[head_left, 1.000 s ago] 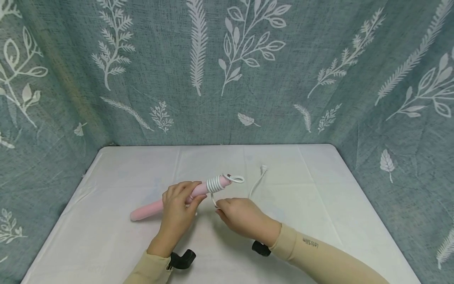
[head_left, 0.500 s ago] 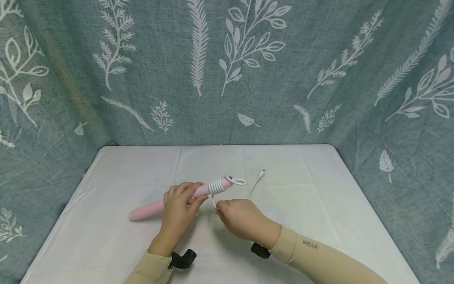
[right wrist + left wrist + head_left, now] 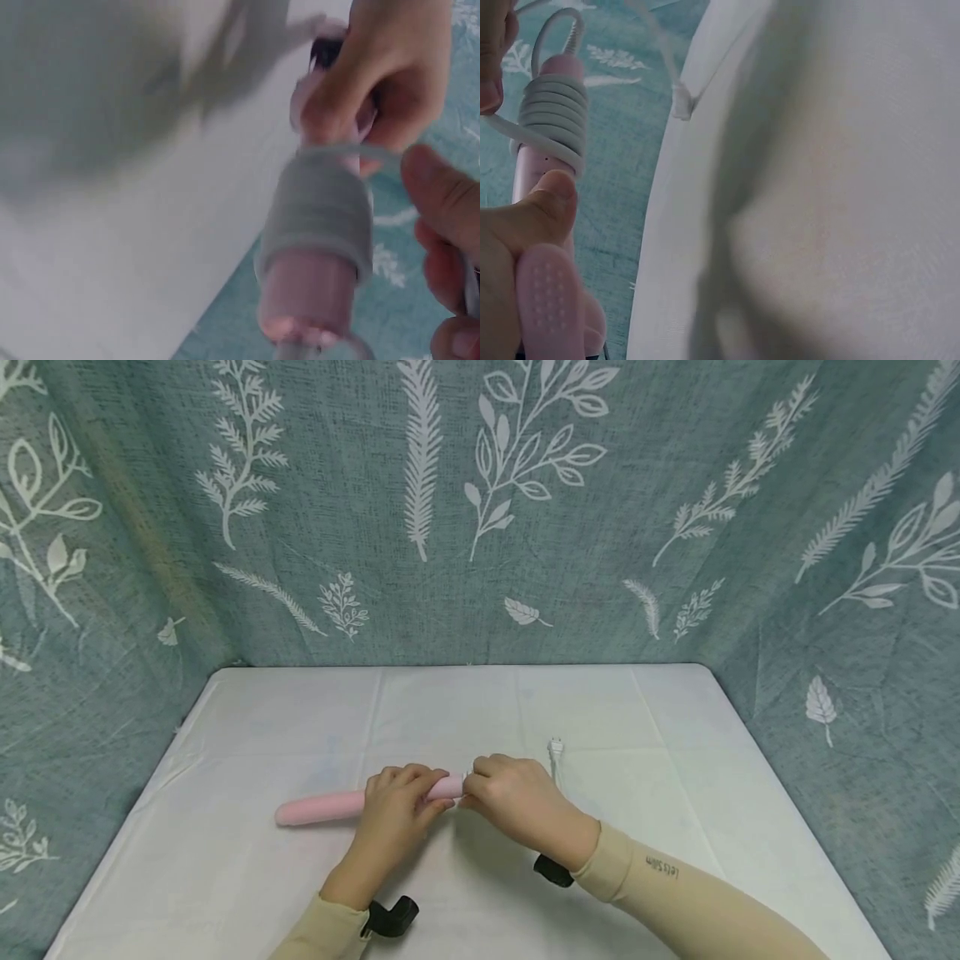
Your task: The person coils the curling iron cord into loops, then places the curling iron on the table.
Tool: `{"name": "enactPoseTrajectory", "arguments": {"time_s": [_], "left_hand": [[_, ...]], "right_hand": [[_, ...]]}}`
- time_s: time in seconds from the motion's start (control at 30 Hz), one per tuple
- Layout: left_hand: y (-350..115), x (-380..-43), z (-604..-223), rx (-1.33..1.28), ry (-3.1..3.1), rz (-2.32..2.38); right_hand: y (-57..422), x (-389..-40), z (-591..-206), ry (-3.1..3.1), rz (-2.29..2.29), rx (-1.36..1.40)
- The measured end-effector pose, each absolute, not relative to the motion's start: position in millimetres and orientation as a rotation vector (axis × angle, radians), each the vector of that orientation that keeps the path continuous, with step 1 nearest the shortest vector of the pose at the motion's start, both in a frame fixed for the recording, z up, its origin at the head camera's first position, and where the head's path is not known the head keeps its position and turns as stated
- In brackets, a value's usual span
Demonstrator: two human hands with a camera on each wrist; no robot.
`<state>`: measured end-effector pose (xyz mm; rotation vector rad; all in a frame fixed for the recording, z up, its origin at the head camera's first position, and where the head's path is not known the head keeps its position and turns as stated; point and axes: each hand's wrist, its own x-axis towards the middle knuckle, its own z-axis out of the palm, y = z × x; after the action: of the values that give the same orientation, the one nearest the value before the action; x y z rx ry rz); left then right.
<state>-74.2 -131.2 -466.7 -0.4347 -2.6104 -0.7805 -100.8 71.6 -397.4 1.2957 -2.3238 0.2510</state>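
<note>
A pink curling iron (image 3: 322,808) lies across the front of me, its long rounded barrel pointing left. My left hand (image 3: 397,806) grips it around the handle, thumb along the side near the dotted lever (image 3: 549,300). Several snug turns of white power cord (image 3: 553,112) circle the handle's end, where a loop of cord comes out of the tip. With thumb and fingers, my right hand (image 3: 521,797) pinches the free cord close beside the handle, hiding the coils from the head view. The cord's two-pin plug (image 3: 556,747) hangs beyond the right hand.
A white cloth covers the table (image 3: 247,718). Blue-green curtains (image 3: 337,510) with white leaf prints enclose the back and both sides. Black wrist cameras (image 3: 393,917) sit under both wrists.
My right hand has risen with the cord from below the handle to over its end, now covering the coils. The handle end has tipped lower, and the plug has swung and dropped a little.
</note>
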Motion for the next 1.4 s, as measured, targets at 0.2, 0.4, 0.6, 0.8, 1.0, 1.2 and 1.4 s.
{"name": "enactPoseTrajectory", "arguments": {"time_s": [0.2, 0.4, 0.6, 0.8, 1.0, 1.2, 1.4], "left_hand": [[-128, -72, -466, -0.473, -2.648, -0.748], [-127, -71, -462, -0.451, -2.656, -0.765], [-129, -67, -466, -0.463, -2.688, -0.718], [-130, -66, -465, -0.522, -2.680, -0.728], [-132, -62, -463, -0.556, -2.650, -0.737], [-132, -62, -465, -0.568, -2.646, -0.762], [-134, -63, -463, -0.593, -2.595, -0.805]], "right_hand": [[81, -113, -393, -2.309, 0.247, 1.254], [89, -128, -381, -2.276, 0.225, 1.290], [91, -133, -368, -2.170, 0.278, 1.326], [86, -132, -365, -2.097, 0.353, 1.400], [93, -149, -373, -2.276, 0.453, 1.299], [101, -165, -388, -2.450, 0.564, 1.227], [100, -172, -400, -2.609, 0.637, 1.110]]}}
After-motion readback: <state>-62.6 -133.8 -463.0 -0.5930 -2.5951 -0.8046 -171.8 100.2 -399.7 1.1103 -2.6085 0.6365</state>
